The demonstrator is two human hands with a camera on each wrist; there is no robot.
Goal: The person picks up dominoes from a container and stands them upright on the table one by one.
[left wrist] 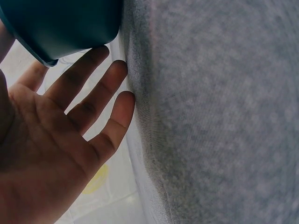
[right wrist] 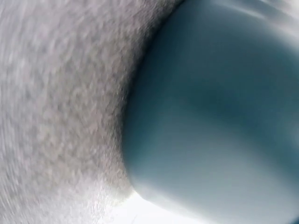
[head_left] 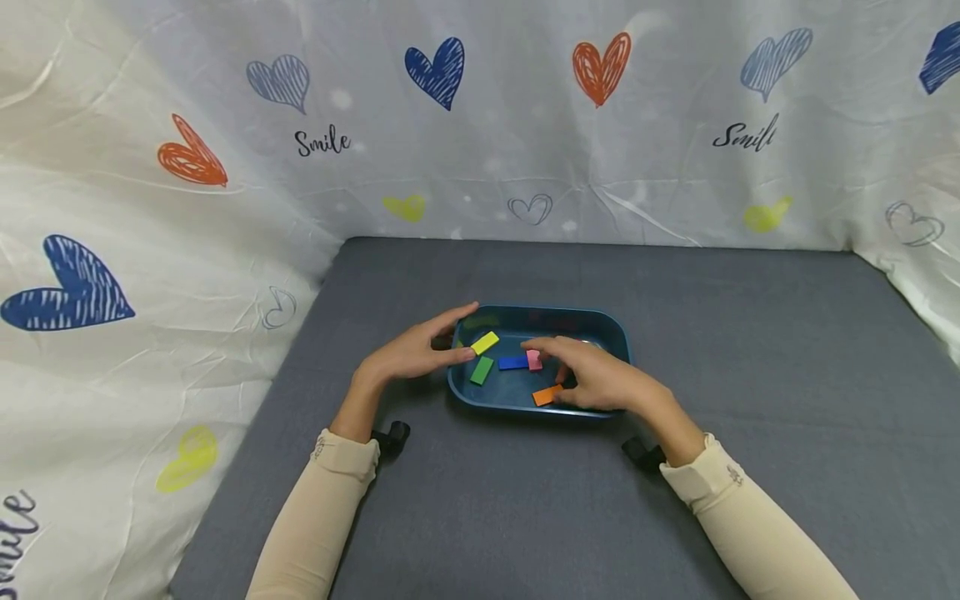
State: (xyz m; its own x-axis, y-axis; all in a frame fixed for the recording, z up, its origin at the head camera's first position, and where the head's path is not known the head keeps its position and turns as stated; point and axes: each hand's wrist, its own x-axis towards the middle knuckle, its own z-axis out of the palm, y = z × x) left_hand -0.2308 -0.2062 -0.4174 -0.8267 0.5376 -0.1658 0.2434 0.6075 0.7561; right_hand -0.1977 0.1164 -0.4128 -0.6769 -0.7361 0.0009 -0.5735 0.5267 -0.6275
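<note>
A dark teal tray [head_left: 540, 313] holds several small blocks. My left hand [head_left: 416, 350] is at its left end, the thumb over the rim beside the yellow block [head_left: 484, 342] and the index finger at the far corner. In the left wrist view the other fingers [left wrist: 96, 107] stretch out below the tray wall [left wrist: 70, 28]. Over the tray's right part, my right hand [head_left: 600, 375] reaches in with thumb and index finger apart. Its thumb is by the orange block [head_left: 547, 395], its index finger above the pink block [head_left: 534, 360]. Whether either block is touched is unclear.
A blue block [head_left: 513, 363] lies against the pink one, and a green block [head_left: 482, 371] is nearer the left end. The tray stands on a grey cloth-covered table [head_left: 510, 508]. Behind and to the left hangs a white curtain [head_left: 480, 150] printed with hearts.
</note>
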